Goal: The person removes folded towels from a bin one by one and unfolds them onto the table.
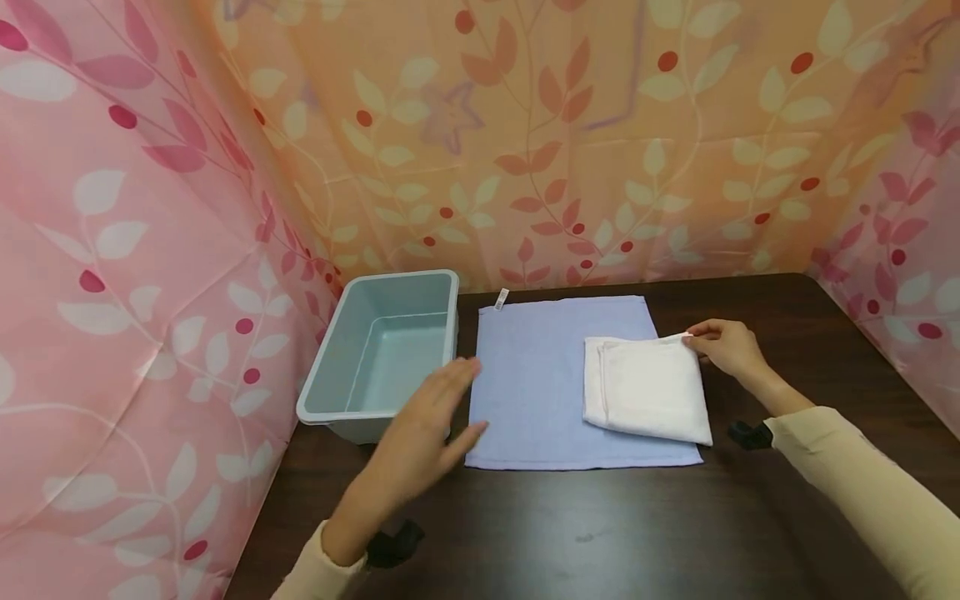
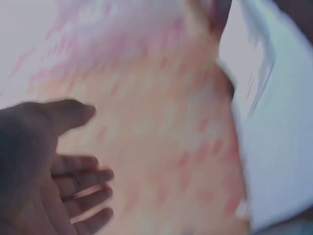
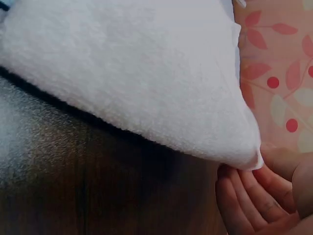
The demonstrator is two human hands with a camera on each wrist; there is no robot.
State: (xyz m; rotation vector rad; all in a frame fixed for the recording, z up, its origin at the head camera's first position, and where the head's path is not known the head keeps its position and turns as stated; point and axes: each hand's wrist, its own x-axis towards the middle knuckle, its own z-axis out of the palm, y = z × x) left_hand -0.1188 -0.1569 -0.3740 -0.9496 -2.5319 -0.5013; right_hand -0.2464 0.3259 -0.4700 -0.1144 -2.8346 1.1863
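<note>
While the left hand hangs empty, fingers extended, the folded white towel sits over the lilac cloth, far-right corner pinched by the right hand; I'd pinch all layers together so folds don't slip.

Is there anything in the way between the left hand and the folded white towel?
Nothing visible blocks it: between the left hand and the white towel there is only the flat purple cloth.

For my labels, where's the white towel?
In the head view, the white towel is right of centre, mostly over the blue cloth, one corner in the right hand.
</note>
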